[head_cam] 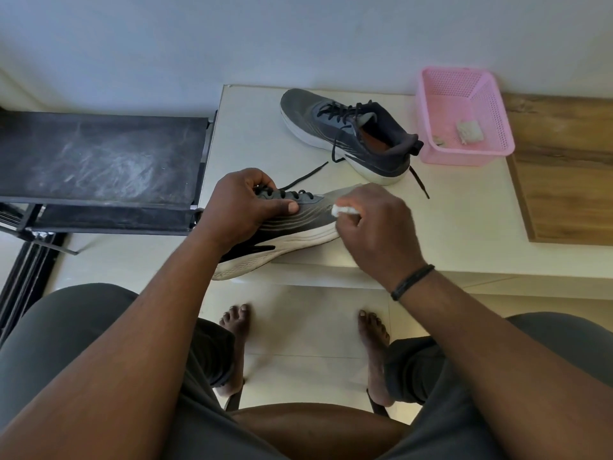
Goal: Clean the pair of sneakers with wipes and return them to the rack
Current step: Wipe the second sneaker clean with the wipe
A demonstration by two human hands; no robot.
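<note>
Nearest the head camera, I am seeing grey-clad knees (83,327) and bare feet (237,327) on the tiled floor. Beyond them, my left hand (242,207) is gripping the near sneaker (298,224) around its laced collar, holding it tilted at the edge of the white step (464,220). My right hand (374,227) is curling around a crumpled white wipe (345,210), pressing it against the grey toe area just right of that grip. Farther out from both hands, the second sneaker (348,134) is lying on the step, touching a pink basket (464,114). Left of the gripping hand, the black rack (99,161) is standing.
</note>
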